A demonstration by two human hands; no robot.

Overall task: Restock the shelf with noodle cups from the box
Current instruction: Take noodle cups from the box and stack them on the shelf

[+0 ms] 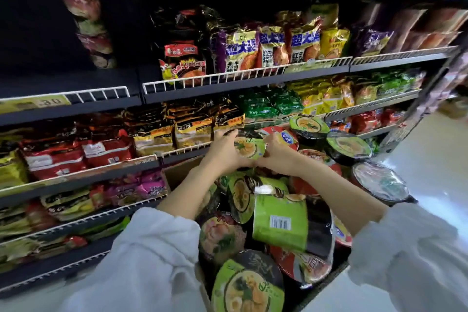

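Both hands, left (225, 149) and right (277, 153), grip a green-lidded noodle cup (249, 149).

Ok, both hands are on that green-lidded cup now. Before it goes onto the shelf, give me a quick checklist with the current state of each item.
1. Grip: left hand and right hand both hold the green-lidded cup, one on each side. Ok.
2. Cup clear of the box: it is raised above the other cups. Ok.
3. Lid intact: the part that shows looks sealed and flat; the fingers cover the rest. Cannot tell.
4. Free slot on the shelf: the shelf rail just beyond the cup fronts packed noodle bags. Not ok there.
5. Matching stock: green-lidded cups on the right lie stacked beside the hands; whether there is room among them, cannot tell.
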